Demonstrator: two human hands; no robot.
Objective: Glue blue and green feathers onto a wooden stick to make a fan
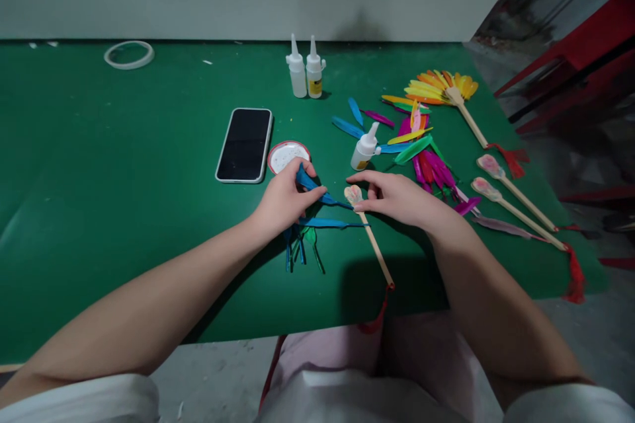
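Note:
My left hand pinches a blue feather between thumb and fingers, its thin quill pointing right to a wooden fan handle. Glue-like smears mark the handle's rounded head, and a red tassel hangs from its lower end past the table edge. My right hand has its thumb and index finger about that head, the thumb against its edge; the other fingers curl in. A second blue feather lies just below, its quill across the handle. Green and blue feather quills stick out under my left hand.
A small glue bottle stands by a pile of coloured feathers. Farther off are two more bottles, a phone, a red-rimmed lid and a tape roll. Right: a yellow-orange feather fan and two handles.

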